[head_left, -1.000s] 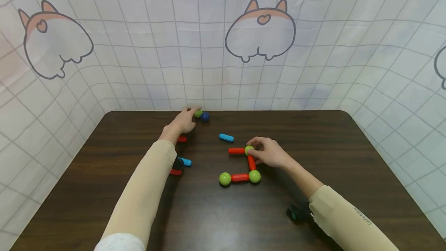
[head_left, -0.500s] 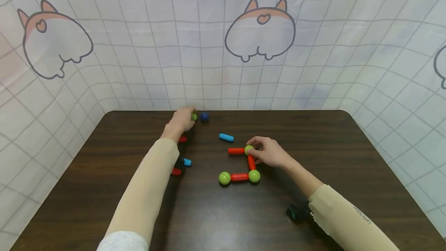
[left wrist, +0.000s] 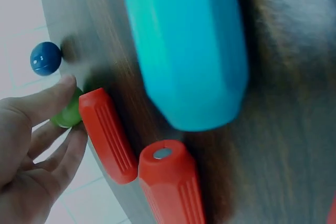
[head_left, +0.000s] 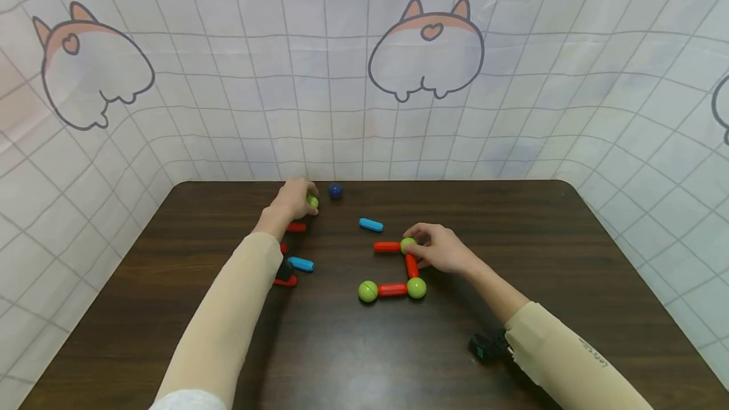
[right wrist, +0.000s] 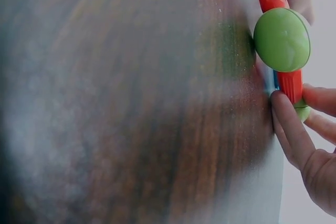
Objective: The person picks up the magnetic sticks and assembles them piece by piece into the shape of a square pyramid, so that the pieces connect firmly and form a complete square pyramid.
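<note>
My left hand [head_left: 293, 200] grips a green ball [head_left: 312, 201] near the table's far edge; in the left wrist view, thumb and fingers curl round that green ball [left wrist: 68, 113]. On the right, my right hand [head_left: 441, 248] pinches the green ball [head_left: 407, 245] at the upper corner of a joined shape. A red rod [head_left: 386, 247] points left from this corner. Another red rod [head_left: 412, 266] runs down to a second green ball [head_left: 417, 288]. From there a third red rod [head_left: 392, 290] reaches a green ball [head_left: 367, 291] at the lower left.
A blue ball [head_left: 335, 191] lies at the far edge, right of my left hand. One blue rod [head_left: 371, 224] lies mid-table. Beside my left forearm are another blue rod [head_left: 301, 264] and several red rods [left wrist: 108, 136], partly hidden. A patterned curtain [head_left: 353, 81] stands behind the table.
My left hand has taken hold of the green ball that lay beside the blue ball and drawn it left and nearer. The right hand has stayed in place.
</note>
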`<state>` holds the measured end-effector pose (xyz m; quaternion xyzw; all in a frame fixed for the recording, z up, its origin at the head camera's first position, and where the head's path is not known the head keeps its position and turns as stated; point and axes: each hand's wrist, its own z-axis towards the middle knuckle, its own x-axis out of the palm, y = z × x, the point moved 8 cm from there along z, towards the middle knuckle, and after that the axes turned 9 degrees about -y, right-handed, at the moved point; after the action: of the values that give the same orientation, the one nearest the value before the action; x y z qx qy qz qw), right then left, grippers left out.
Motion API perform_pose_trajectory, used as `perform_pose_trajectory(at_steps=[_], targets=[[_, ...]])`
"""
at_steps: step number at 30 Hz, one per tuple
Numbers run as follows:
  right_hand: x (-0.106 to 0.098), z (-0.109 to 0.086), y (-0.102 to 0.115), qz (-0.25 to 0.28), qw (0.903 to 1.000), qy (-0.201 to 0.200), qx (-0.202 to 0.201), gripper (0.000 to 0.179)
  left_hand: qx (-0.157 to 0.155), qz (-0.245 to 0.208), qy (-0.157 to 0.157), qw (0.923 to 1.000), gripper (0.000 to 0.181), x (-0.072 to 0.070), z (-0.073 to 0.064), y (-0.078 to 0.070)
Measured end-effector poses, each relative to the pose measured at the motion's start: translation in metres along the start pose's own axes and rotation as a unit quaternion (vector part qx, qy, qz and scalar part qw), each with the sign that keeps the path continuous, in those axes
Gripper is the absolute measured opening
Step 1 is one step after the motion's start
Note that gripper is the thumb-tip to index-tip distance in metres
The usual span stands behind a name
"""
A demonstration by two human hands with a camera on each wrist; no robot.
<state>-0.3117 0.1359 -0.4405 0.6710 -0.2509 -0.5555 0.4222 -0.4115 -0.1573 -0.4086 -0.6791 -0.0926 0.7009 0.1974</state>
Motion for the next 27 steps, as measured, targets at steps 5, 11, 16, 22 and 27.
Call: perform_pose_trajectory(at_steps=[5, 11, 16, 22, 27], targets=[[0.0, 0.0, 0.0, 0.006, 1.0, 0.003, -0.001, 0.031, 0.019, -0.021, 0.0, 0.9996, 0.038, 0.004, -0.007, -0.003], [-0.001, 0.001, -0.001, 0.016, 0.9999, 0.001, 0.0, 0.032, 0.035, -0.034, 0.027, 0.9984, 0.038, 0.006, -0.016, -0.009], [-0.001, 0.001, -0.002, 0.012, 0.9999, 0.0, -0.001, 0.031, 0.072, -0.037, 0.051, 0.9954, 0.038, 0.009, -0.028, -0.018], [0.0, 0.0, 0.0, 0.012, 0.9999, 0.0, 0.002, 0.03, 0.084, -0.059, 0.056, 0.9931, 0.038, 0.012, -0.042, -0.025], [0.0, 0.0, 0.002, 0.014, 0.9999, -0.002, 0.004, 0.03, 0.088, -0.074, 0.057, 0.9918, 0.038, 0.015, -0.051, -0.032]])
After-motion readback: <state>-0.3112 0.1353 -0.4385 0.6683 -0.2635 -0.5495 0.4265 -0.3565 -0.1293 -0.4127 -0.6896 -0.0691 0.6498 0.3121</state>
